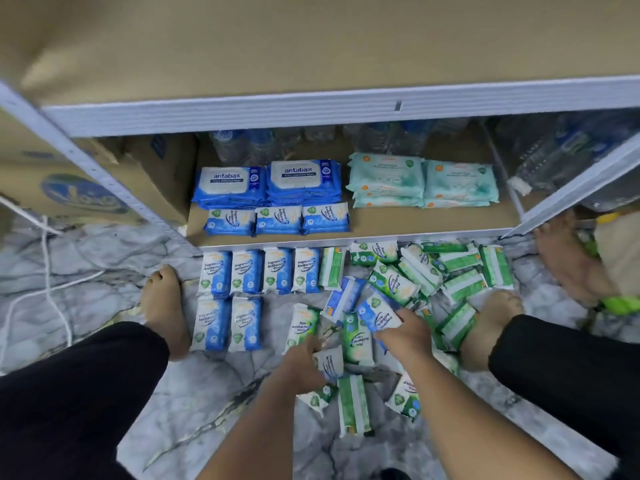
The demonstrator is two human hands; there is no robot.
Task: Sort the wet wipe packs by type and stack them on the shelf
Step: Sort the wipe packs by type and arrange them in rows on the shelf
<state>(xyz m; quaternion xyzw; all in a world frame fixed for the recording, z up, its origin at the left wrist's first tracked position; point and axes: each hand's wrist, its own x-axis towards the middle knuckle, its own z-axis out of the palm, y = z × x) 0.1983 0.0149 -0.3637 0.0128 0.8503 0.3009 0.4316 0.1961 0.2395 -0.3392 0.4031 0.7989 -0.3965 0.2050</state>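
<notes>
Small wet wipe packs lie on the marble floor before the bottom shelf [433, 220]. Several blue packs [230, 271] lie in neat rows at the left. A loose heap of green packs [460, 268] spreads to the right. My right hand [403, 336] grips a blue pack [375, 311] above the heap. My left hand [301, 363] holds a white and blue pack [330, 363] beside a green pine pack [302, 325]. On the shelf stand two stacks of large blue antabax packs [266, 181], two mint green stacks [422, 180] and three small blue packs [277, 220].
My bare feet [164, 306] flank the packs, and another person's foot [568, 265] stands at the right by the shelf post. A cardboard box [104, 181] fills the shelf's left end. Water bottles [381, 136] stand at the back. A white cord [52, 282] lies on the floor at left.
</notes>
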